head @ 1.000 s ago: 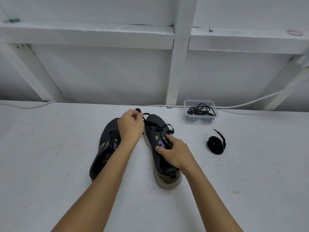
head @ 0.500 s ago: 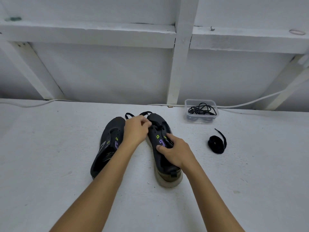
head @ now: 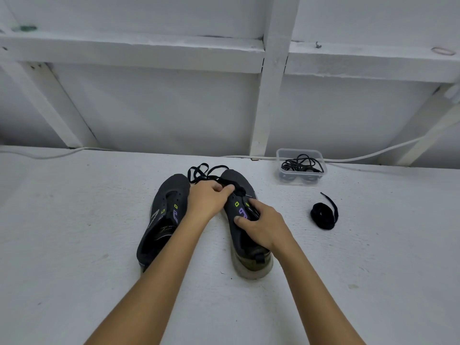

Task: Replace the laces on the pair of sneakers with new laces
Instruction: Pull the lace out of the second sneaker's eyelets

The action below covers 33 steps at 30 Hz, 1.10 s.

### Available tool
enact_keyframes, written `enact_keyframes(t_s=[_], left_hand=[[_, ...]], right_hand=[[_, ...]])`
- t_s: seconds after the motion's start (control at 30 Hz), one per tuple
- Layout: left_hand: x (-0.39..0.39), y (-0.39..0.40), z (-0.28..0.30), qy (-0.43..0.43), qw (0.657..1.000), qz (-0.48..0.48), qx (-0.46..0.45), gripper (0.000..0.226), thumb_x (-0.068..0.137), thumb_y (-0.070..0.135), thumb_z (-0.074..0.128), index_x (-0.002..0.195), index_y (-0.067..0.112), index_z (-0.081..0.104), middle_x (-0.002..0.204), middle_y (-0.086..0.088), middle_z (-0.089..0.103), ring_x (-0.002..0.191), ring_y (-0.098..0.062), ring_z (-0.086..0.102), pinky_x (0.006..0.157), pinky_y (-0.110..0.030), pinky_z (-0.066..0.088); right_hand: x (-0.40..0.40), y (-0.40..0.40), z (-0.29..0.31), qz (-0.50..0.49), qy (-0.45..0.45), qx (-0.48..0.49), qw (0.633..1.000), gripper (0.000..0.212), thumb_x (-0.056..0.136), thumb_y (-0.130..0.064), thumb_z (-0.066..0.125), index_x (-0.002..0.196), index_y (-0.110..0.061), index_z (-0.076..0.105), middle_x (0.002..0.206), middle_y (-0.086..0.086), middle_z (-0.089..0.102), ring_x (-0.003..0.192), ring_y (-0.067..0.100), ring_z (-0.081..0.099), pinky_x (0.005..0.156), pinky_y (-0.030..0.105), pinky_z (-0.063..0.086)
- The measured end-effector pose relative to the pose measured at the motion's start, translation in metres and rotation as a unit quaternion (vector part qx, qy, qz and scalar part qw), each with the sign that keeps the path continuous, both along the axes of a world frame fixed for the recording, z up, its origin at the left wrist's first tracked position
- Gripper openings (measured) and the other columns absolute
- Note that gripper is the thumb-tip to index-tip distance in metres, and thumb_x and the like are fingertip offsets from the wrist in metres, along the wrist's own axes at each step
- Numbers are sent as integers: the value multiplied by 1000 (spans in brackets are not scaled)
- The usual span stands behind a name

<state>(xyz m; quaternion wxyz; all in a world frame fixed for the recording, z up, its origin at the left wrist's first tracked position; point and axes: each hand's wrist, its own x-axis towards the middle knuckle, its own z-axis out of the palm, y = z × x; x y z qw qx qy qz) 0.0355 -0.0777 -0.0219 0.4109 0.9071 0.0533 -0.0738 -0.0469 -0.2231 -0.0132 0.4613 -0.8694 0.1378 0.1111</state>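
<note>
Left hand (head: 207, 197) pinching the limp black lace (head: 199, 171) at the right sneaker (head: 239, 195) toe eyelets, right hand (head: 263, 226) gripping its midfoot on the tabletop (head: 74, 220); lace is floppy, best pinched near the tip.

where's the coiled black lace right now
In the head view the coiled black lace lies on the white table, right of the right sneaker, just nearer than the clear plastic container.

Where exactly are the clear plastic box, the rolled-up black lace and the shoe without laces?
clear plastic box (head: 300, 152), head view, on its far rim.
rolled-up black lace (head: 322, 216), head view, on the coil's middle.
shoe without laces (head: 171, 188), head view, on its toe.
</note>
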Motion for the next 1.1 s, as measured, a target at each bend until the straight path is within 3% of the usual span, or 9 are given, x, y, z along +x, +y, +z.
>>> enact_keyframes(t_s=[0.13, 0.27, 0.37, 0.47, 0.57, 0.63, 0.77, 1.0, 1.1], left_hand=[[2, -7, -3, -49, 992, 70, -94, 11, 99, 22, 60, 97, 14, 66, 86, 2, 70, 77, -14, 69, 84, -31, 54], [0, -9, -5, -31, 962, 154, -222, 10, 107, 21, 39, 104, 15, 47, 92, -10, 69, 67, -16, 74, 73, -37, 58], [-5, -10, -8, -41, 969, 133, -204, 11, 108, 23, 37, 107, 15, 45, 87, -8, 71, 72, -14, 74, 81, -40, 59], [-3, -8, -12, -28, 976, 106, -187, 11, 107, 27, 40, 109, 18, 46, 83, -1, 71, 77, -13, 73, 86, -43, 57], [-5, -4, -13, 5, 987, 71, -147, 27, 100, 42, 50, 114, 19, 55, 91, 9, 71, 88, -12, 70, 90, -42, 55], [-9, -5, -12, 23, 989, 58, -136, 33, 93, 48, 62, 107, 19, 63, 92, 13, 69, 91, -7, 66, 82, -29, 52], [-10, -7, -10, 26, 988, 50, -143, 23, 78, 36, 82, 89, 20, 71, 83, 14, 71, 78, 7, 62, 62, -10, 42], [0, -2, -3, 43, 997, 5, -65, 19, 90, 24, 61, 79, 12, 72, 71, 3, 64, 66, -7, 52, 56, -21, 39], [2, 3, -8, 62, 996, -11, -71, 21, 92, 17, 55, 77, 8, 66, 62, 6, 52, 61, -13, 45, 57, -23, 36]], right_hand=[[-1, 0, 0, -3, 3, -2, 1000, 68, 90, -38, 72, 151, -23, 45, 141, -3, 59, 123, 16, 55, 89, 18, 36], [-1, 1, 0, -9, -1, -1, 1000, 65, 90, -39, 71, 149, -21, 48, 138, -2, 61, 121, 17, 57, 88, 18, 38], [-2, 1, 2, -5, 9, 5, 1000, 59, 89, -51, 69, 140, -25, 56, 131, -5, 64, 119, 15, 58, 90, 20, 40], [7, -9, 7, -15, 9, 35, 999, 37, 93, -61, 58, 109, -30, 70, 105, -13, 69, 104, 10, 62, 85, 23, 42], [23, -17, 9, -15, -48, -3, 999, 22, 98, -40, 59, 106, -29, 77, 101, -11, 74, 98, 8, 65, 83, 22, 46], [36, -18, 8, 17, -60, -36, 997, 19, 96, -28, 62, 106, -28, 79, 100, -10, 75, 95, 7, 66, 82, 20, 48], [54, -19, 5, 67, -48, -74, 994, 22, 95, -20, 61, 107, -27, 79, 91, -8, 69, 87, 9, 63, 64, 6, 38], [60, -25, -3, 62, -51, -61, 995, 16, 94, -24, 66, 102, -27, 80, 83, -15, 69, 78, -4, 61, 61, 2, 38], [62, -20, -6, 71, -75, -76, 992, 12, 88, -33, 74, 98, -31, 80, 84, -16, 73, 81, -1, 64, 73, 15, 49]])
